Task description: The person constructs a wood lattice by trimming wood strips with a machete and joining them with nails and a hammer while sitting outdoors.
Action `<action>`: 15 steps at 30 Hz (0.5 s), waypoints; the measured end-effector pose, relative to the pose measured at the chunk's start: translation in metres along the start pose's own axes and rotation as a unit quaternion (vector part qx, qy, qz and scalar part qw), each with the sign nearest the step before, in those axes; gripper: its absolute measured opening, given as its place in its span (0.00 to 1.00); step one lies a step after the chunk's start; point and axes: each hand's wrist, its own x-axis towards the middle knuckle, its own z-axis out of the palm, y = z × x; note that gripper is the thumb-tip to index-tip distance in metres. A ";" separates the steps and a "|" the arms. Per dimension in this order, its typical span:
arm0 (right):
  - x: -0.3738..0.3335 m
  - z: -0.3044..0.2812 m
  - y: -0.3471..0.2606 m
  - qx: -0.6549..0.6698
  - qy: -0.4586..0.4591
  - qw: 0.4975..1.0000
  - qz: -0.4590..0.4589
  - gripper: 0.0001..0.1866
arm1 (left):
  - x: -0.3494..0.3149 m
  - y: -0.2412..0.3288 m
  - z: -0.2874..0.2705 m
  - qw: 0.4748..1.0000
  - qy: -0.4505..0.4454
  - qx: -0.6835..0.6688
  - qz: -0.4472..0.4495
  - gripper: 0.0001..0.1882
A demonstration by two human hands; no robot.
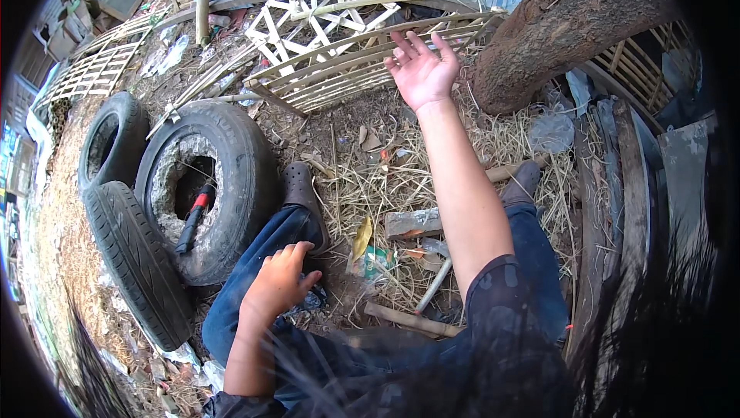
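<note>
My right hand [425, 72] is raised at the end of an outstretched arm, palm up with the fingers apart and loosely curled. It holds nothing. Behind its fingers lies a woven panel of split bamboo slats [331, 75]; whether they touch it I cannot tell. My left hand [279, 283] rests at my bent left knee, thumb apart from the fingers, with nothing visible in it. To its left, a tyre [250, 175] has a rough concrete-like filling, and a black rod-shaped thing with a red band [193, 221] lies across its hollow.
Two more tyres [135, 264] stand at the left. A thick tree trunk [566, 25] leans in at upper right, above weathered planks [632, 187]. Between my feet lie straw, a concrete block [412, 224], a metal pipe [433, 285] and a bamboo piece [412, 320]. Another lattice [100, 63] lies farther left.
</note>
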 end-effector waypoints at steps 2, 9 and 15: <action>0.005 0.009 0.006 0.001 -0.037 0.999 0.004 0.28 | -0.001 -0.005 0.003 1.000 0.021 0.010 0.015 0.25; 0.003 0.046 -0.006 -0.029 -0.071 0.996 -0.047 0.32 | 0.000 0.002 0.001 1.000 0.010 0.008 0.015 0.26; -0.003 0.063 -0.040 -0.034 -0.122 0.990 -0.058 0.38 | -0.005 -0.005 0.004 0.999 0.031 -0.005 0.044 0.25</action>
